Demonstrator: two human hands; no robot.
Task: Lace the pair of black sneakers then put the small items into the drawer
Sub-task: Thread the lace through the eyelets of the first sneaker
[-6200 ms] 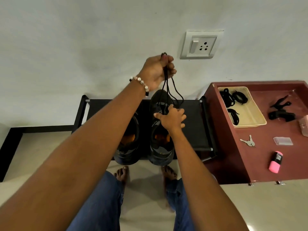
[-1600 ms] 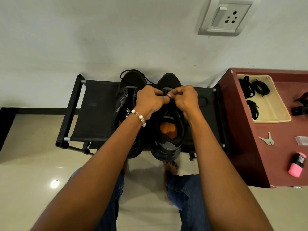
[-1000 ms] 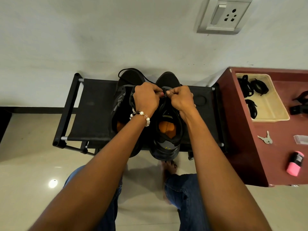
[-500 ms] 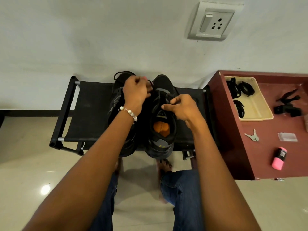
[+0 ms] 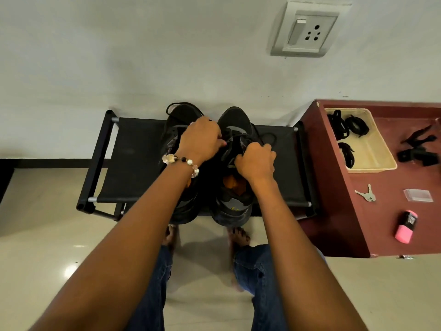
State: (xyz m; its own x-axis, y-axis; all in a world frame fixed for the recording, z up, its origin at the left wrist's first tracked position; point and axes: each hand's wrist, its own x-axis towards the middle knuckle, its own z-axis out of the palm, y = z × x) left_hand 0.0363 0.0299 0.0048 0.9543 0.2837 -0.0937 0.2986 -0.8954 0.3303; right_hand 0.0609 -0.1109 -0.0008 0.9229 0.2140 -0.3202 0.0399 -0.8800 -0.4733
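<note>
Against the pale wall [image 5: 119, 56], with its switch-and-socket plate [image 5: 307, 29] high to my right, a black fabric shoe rack [image 5: 133, 163] stands on the glossy cream floor tiles [image 5: 35, 235]. Beside the rack on my right sits a maroon cabinet [image 5: 334, 211]; its top carries a cream tray [image 5: 377, 154] of coiled black laces, a black clip [image 5: 420, 149], a pair of keys [image 5: 366, 194], a clear plastic packet [image 5: 418, 195] and a pink eraser [image 5: 406, 226]. Both black sneakers sit side by side on the rack, toes toward the wall. My left hand [image 5: 202, 140], beaded bracelet [image 5: 182, 161] at the wrist, curls over the tongue area between the left sneaker [image 5: 179, 120] and the right sneaker [image 5: 235, 120]. My right hand [image 5: 257, 161] is curled tight, pinching the black shoelace [image 5: 267, 137] at the right sneaker's eyelets.
</note>
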